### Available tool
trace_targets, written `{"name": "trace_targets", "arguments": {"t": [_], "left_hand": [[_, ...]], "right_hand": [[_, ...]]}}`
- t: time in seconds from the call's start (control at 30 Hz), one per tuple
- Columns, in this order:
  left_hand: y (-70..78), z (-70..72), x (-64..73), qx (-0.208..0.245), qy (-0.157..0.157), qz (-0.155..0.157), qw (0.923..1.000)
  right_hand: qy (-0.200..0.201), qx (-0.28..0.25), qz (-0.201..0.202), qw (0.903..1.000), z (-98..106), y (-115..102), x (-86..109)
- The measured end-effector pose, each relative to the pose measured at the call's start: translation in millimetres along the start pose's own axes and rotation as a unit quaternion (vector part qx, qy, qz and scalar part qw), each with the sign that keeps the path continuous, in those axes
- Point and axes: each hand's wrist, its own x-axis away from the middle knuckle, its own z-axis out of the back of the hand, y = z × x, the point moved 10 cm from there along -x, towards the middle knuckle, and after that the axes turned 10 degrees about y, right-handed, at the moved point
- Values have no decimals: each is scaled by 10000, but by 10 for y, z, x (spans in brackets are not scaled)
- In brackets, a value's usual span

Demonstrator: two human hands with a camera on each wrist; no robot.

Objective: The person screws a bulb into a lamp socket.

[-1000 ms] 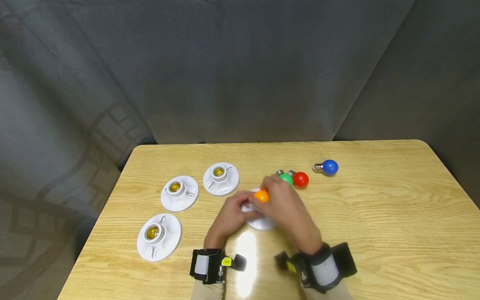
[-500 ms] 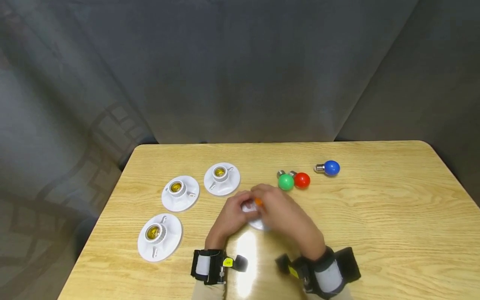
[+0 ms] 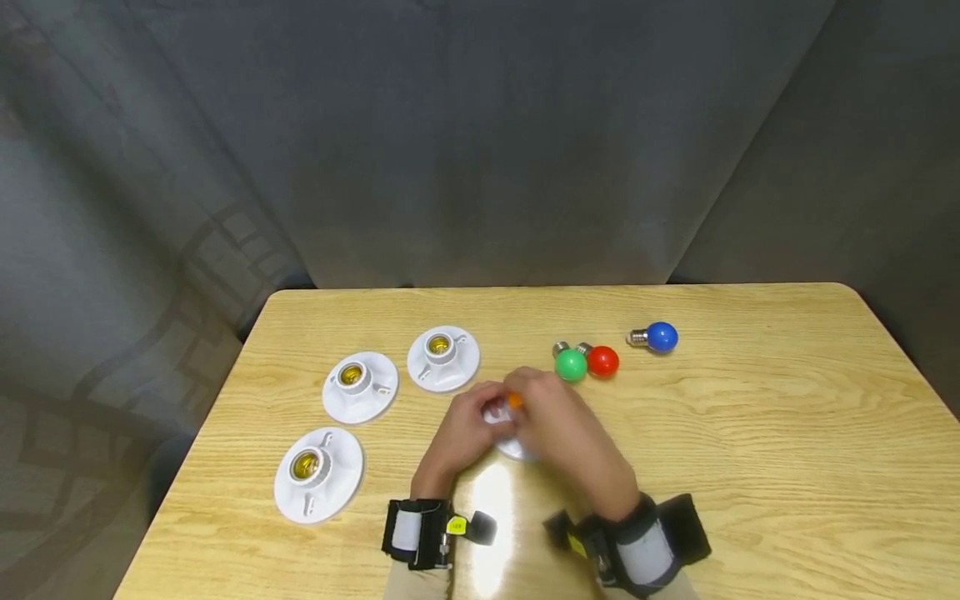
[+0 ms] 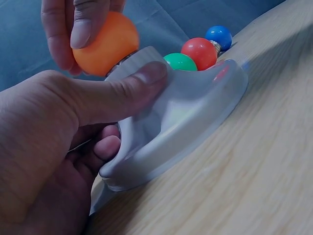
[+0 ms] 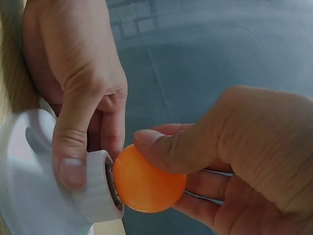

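An orange light bulb [image 5: 149, 183] stands with its metal base mostly inside the collar of a white lamp holder [image 4: 195, 117]; a thin strip of metal shows at the collar's rim. My right hand [image 3: 558, 425] pinches the bulb between thumb and fingers. My left hand [image 3: 468, 429] grips the lamp holder's collar, its thumb [image 4: 122, 93] pressed along the side and the fingers curled round behind. In the head view the hands cover most of this holder and nearly all of the bulb.
Three more white lamp holders [image 3: 442, 358] with vacant brass sockets lie to the left. Beyond my right hand lie a green bulb [image 3: 572, 365] and a red bulb [image 3: 603, 362] side by side, with a blue bulb [image 3: 662, 337] farther right. A grey curtain [image 3: 480, 150] hangs behind the table.
My right hand has shifted slightly left and turned over the orange bulb, covering more of it and uncovering the green bulb. The left hand keeps its grip on the lamp holder.
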Motion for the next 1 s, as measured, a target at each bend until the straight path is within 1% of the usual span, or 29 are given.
{"name": "trace_targets", "arguments": {"t": [0.1, 0.23, 0.37, 0.47, 0.6, 0.7, 0.8, 0.87, 0.93, 1.0], "left_hand": [[3, 5, 1, -10, 35, -8, 10000], [-11, 6, 4, 37, 105, -24, 9999], [-19, 10, 3, 77, 256, -118, 9996], [12, 30, -8, 53, 454, -317, 9984], [66, 73, -23, -117, 750, -587, 9954], [94, 101, -26, -206, 883, -654, 9937], [106, 111, -29, -151, 904, -595, 9940], [118, 124, -30, -97, 959, -608, 9935], [129, 159, -32, 29, 1097, -647, 9919], [155, 224, -27, 156, 1350, -820, 9873]], "right_hand": [[87, -4, -13, 10000, 12, 1, -2], [33, -73, 3, 10000, -5, 25, -3], [-13, -144, 158, 9998, -28, 43, -12], [106, -14, 279, 9996, -30, 71, -28], [372, 285, 328, 9984, -20, 126, -54], [508, 361, 323, 9975, -16, 157, -72], [599, 358, 295, 9971, -10, 184, -86], [632, 327, 260, 9971, -5, 204, -90], [628, 298, 206, 9974, -4, 230, -92], [563, 242, 172, 9980, -9, 254, -88]]}}
